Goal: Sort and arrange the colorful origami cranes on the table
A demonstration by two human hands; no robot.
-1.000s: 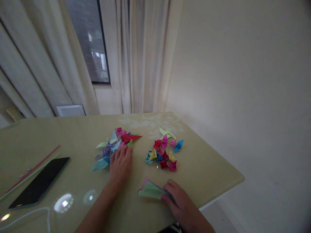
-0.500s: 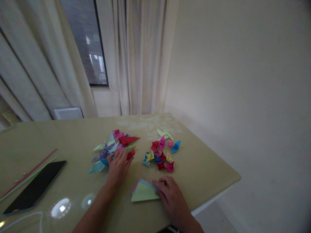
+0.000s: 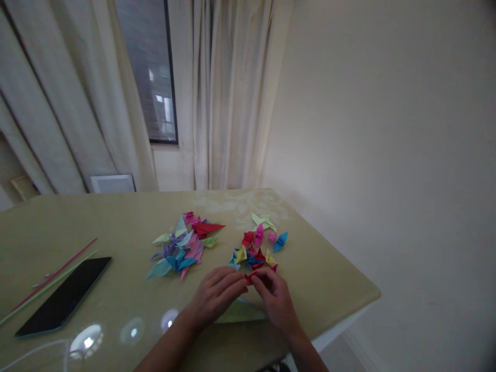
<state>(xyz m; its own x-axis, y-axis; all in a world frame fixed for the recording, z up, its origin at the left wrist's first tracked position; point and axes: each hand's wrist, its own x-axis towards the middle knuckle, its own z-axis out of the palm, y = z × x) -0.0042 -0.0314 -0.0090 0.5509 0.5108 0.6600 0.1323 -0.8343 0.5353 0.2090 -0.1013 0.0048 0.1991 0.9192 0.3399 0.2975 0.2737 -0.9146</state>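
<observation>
Between my left hand [image 3: 219,294] and my right hand [image 3: 276,298] is a small red folded-paper piece [image 3: 249,278]. The fingertips of both hands pinch it, and they hide much of its shape. Under the hands lies light-green paper [image 3: 242,312], partly covered by them. Just beyond my fingers sits a cluster of small origami pieces, with a yellow one [image 3: 241,254] and a dark pink one [image 3: 259,235] among them. To the left is a pile of origami cranes, including a blue one [image 3: 180,260] and a red one [image 3: 207,228].
A black tablet [image 3: 65,297] lies on the table [image 3: 127,222] at the left, beside a pink stick [image 3: 58,274] and a pale green one. A pale green crane [image 3: 264,222] and a blue folded piece [image 3: 280,242] lie at the right. The wall borders the table's right side.
My left hand has moved right from the crane pile, bringing the red folded piece. My right hand has left the paper stack's edge and now meets the left hand at the red piece.
</observation>
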